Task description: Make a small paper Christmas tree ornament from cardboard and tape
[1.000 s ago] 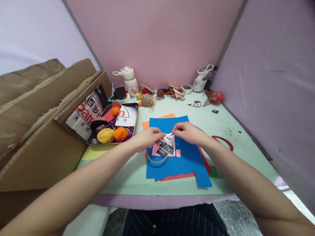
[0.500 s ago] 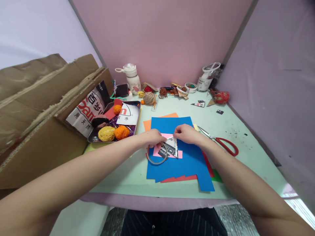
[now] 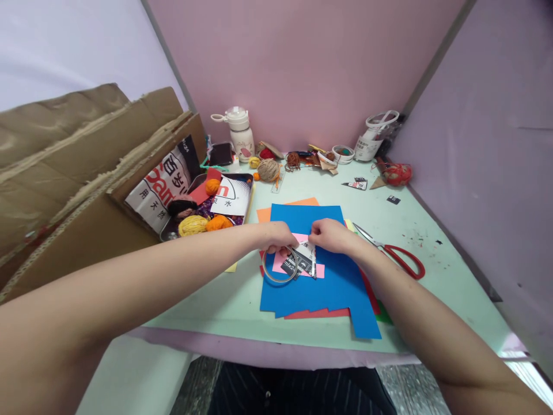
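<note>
My left hand (image 3: 281, 237) is closed on a thin roll of tape (image 3: 280, 281), which hangs below the fingers over the blue paper's left edge. My right hand (image 3: 330, 235) is pinched at the top corner of a printed triangular paper piece (image 3: 306, 260); what lies between its fingertips is too small to make out. A narrow shiny strip runs down the triangle's right side. Beneath the triangle is a pink paper piece (image 3: 320, 271), lying on stepped-edge blue paper (image 3: 319, 297). Red paper (image 3: 317, 314) and orange paper (image 3: 264, 215) stick out under the blue.
Red-handled scissors (image 3: 404, 259) lie right of the paper. On the left, a tray (image 3: 250, 202) of yarn balls stands beside cardboard (image 3: 86, 219). Along the back are a bottle (image 3: 242, 141), a beige yarn ball (image 3: 268, 170) and a clear jar (image 3: 369, 144). Printed scraps (image 3: 356, 184) lie nearer.
The camera view has shifted slightly, moving most things a little to the right. My left forearm now covers more of the tray's yarn. Both hands keep nearly the same place over the triangle.
</note>
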The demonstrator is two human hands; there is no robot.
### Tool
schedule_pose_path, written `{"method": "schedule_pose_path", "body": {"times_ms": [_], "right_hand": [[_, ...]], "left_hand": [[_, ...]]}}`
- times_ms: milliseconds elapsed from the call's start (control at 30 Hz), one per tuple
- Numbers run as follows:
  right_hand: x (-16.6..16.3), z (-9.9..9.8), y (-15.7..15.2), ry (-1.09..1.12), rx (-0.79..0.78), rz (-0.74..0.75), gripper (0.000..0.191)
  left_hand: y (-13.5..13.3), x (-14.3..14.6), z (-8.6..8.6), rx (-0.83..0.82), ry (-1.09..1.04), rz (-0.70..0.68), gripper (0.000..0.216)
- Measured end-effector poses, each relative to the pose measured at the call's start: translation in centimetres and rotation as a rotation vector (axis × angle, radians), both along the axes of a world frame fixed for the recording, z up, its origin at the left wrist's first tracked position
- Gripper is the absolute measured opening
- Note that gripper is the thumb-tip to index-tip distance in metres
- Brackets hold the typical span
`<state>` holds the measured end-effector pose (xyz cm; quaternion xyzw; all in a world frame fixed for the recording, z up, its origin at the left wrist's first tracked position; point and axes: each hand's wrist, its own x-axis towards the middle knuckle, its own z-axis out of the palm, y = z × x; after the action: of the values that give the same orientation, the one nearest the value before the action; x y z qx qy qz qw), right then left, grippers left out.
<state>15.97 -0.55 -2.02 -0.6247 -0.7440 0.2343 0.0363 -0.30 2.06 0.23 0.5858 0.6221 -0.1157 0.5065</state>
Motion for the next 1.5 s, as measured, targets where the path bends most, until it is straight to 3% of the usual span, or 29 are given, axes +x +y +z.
{"method": "schedule_pose_path", "body": {"times_ms": [167, 1000, 1267, 1367, 1500], "right_hand": [[-0.1, 0.1, 0.0, -0.026, -0.014, 0.004, 0.009], [0.5, -0.4, 0.2, -0.062, 0.029, -0.016, 0.012], [2.2, 1.5, -1.5, 0.067, 0.185, -0.086, 0.017], [1.7, 1.8, -3.1, 0.131, 0.275, 0.007, 0.019], [0.0, 0.7, -5.1, 0.118, 0.31, 0.147, 0.026]], "left_hand": [[0.4, 0.2, 0.4, -0.079, 0.078, -0.05, 0.025], [0.3, 0.8, 0.9, -0.113, 0.138, -0.064, 0.026], [0.2, 0.7, 0.7, -0.084, 0.12, -0.052, 0.025], [0.2, 0.7, 0.7, -0.073, 0.127, -0.06, 0.025], [0.1, 0.7, 0.8, -0.062, 0.145, -0.085, 0.024]]}}
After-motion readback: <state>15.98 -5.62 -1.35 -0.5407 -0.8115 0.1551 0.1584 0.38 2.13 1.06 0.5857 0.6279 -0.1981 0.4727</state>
